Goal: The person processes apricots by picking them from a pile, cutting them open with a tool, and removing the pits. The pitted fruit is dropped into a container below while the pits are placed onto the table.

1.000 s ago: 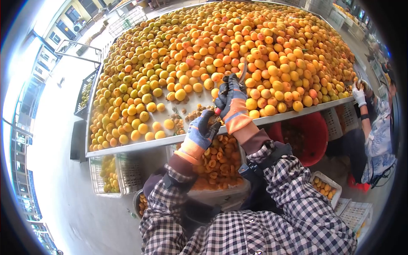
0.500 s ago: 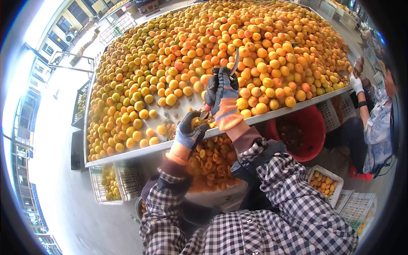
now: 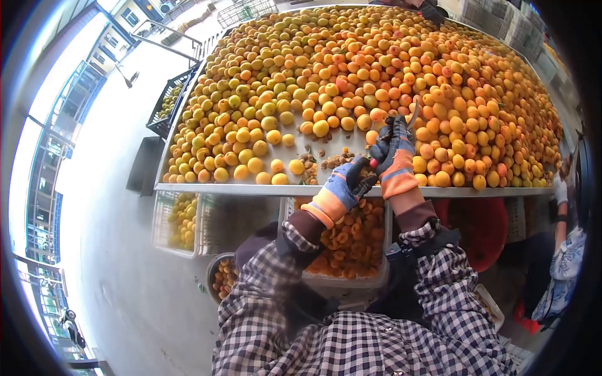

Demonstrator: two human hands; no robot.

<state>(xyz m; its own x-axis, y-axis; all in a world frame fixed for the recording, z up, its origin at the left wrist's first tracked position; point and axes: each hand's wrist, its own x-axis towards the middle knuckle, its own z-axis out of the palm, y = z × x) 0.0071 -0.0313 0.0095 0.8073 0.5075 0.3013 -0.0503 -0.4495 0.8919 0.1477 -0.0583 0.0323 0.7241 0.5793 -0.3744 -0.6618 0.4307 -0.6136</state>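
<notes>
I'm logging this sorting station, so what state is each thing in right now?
table: heaped with whole apricots
right hand: gloved, shut on knife, blade up
left hand: gloved, curled at the table edge, contents hidden
pits: loose pile on bare patch
crate: below the edge, full of halved fruit
red bucket: under the table, contents unclear

The gloved right hand (image 3: 394, 156) grips a knife (image 3: 411, 118), blade pointing to twelve o'clock over the apricots (image 3: 351, 69) heaped on the table (image 3: 238, 188). At its seven o'clock, the gloved left hand (image 3: 342, 191) curls its fingers (image 3: 359, 174) at the table's near edge. A crate (image 3: 351, 241) of halved fruit sits below, at six o'clock.
</notes>
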